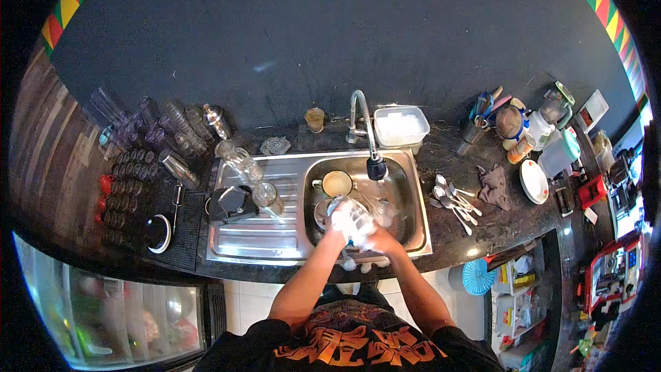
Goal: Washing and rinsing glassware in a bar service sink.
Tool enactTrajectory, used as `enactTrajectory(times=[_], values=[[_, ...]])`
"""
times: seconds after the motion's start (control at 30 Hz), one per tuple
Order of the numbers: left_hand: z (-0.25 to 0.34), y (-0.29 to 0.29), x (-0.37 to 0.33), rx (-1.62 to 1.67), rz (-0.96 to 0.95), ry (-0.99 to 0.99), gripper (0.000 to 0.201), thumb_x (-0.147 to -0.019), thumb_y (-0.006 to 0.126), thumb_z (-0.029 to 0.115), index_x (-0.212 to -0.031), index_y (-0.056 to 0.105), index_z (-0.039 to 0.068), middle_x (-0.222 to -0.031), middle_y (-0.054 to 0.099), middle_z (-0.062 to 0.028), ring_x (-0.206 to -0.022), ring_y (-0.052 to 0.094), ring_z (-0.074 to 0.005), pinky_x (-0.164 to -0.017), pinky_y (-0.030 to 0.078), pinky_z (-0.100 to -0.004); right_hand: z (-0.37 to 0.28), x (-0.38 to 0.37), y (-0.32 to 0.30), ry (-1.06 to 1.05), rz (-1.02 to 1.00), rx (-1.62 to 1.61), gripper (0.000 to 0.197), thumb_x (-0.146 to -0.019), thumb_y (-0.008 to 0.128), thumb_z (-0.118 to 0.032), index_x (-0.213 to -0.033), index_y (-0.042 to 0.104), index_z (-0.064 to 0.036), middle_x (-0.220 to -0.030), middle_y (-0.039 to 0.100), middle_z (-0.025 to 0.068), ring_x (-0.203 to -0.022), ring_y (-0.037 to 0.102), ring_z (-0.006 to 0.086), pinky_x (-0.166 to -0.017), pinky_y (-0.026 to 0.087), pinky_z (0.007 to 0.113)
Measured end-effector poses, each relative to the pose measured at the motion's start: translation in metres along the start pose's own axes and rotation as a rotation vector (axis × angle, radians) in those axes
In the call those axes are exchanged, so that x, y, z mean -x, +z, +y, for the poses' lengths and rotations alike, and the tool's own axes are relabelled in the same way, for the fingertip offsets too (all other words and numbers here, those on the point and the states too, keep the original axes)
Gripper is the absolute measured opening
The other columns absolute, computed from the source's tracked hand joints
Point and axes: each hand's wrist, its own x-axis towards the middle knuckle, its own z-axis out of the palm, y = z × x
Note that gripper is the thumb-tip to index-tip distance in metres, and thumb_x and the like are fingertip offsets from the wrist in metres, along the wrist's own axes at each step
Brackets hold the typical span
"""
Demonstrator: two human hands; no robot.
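Over the front of the steel sink (413, 234), both of my hands are together around a clear glass (354, 218) thick with white suds. My left hand (337, 219) grips it from the left. Foam coats my right hand (376, 240), closed against the glass's right side; a bit of blue shows below, too small to name. Behind them in the basin sits a light-coloured mug (337, 183). More dishes and some cutlery lie in the basin, partly hidden by my hands. A black-headed spring-hose faucet (376, 167) hangs over the basin.
On the ribbed drainboard (268, 241) stand a glass mug (267, 198), a dark pitcher (233, 202) and stacked glasses (239, 160). Spoons and forks (454, 201), a grey cloth (493, 186) and a white plate (533, 181) lie to the right. A white tub (401, 126) is behind the sink.
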Motion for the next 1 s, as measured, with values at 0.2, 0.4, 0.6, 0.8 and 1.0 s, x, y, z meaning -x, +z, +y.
enactTrajectory(times=[0.2, 0.4, 0.6, 0.8, 1.0], values=[[0.002, -0.014, -0.015, 0.078, -0.229, 0.010, 0.026, -0.082, 0.042, 0.025, -0.098, 0.050, 0.007, -0.089, 0.056, -0.0098, -0.077, 0.057, -0.0282, -0.067, 0.050, -0.0400, -0.023, -0.012, 0.012, 0.014, 0.204, -0.845, 0.029, -0.076, 0.056, -0.016, -0.103, 0.049, -0.0057, -0.082, 0.055, 0.0051, -0.067, 0.054, 0.0116, -0.052, 0.042, 0.024], [0.003, 0.011, -0.016, -0.067, -0.292, 0.373, 0.026, -0.081, 0.043, 0.021, -0.101, 0.048, 0.005, -0.093, 0.056, -0.0108, -0.081, 0.056, -0.0243, -0.072, 0.048, -0.0378, -0.019, -0.005, -0.026, 0.085, -0.261, -1.076, 0.026, -0.076, 0.056, -0.016, -0.099, 0.048, -0.0083, -0.066, 0.051, -0.0001, -0.046, 0.047, 0.0085, -0.035, 0.034, 0.022], [-0.026, 0.007, -0.039, 0.040, 0.102, 0.199, 0.019, -0.079, 0.047, 0.018, -0.095, 0.052, 0.007, -0.081, 0.056, -0.0066, -0.071, 0.056, -0.0206, -0.067, 0.049, -0.0327, -0.010, -0.019, -0.038, 0.064, -0.243, -1.253, 0.028, -0.072, 0.059, -0.018, -0.096, 0.048, -0.0073, -0.066, 0.049, 0.0016, -0.047, 0.044, 0.0110, -0.038, 0.035, 0.025], [-0.005, 0.036, -0.041, 0.169, 0.234, 0.144, 0.016, -0.074, 0.053, 0.023, -0.086, 0.052, 0.013, -0.076, 0.055, -0.0056, -0.069, 0.055, -0.0230, -0.065, 0.049, -0.0356, 0.000, -0.022, -0.107, -0.038, -0.019, -0.939, 0.032, -0.077, 0.057, -0.024, -0.098, 0.052, 0.0008, -0.097, 0.057, 0.0154, -0.089, 0.057, 0.0238, -0.072, 0.048, 0.037], [-0.013, 0.049, -0.016, 0.189, 0.242, 0.160, 0.021, -0.075, 0.045, 0.024, -0.090, 0.051, 0.010, -0.085, 0.054, -0.0094, -0.076, 0.054, -0.0283, -0.072, 0.045, -0.0402, 0.067, -0.136, -0.199, 0.051, 0.404, -0.588, 0.014, -0.078, 0.053, -0.014, -0.078, 0.056, -0.0004, -0.074, 0.059, 0.0106, -0.058, 0.057, 0.0192, -0.057, 0.047, 0.031]])
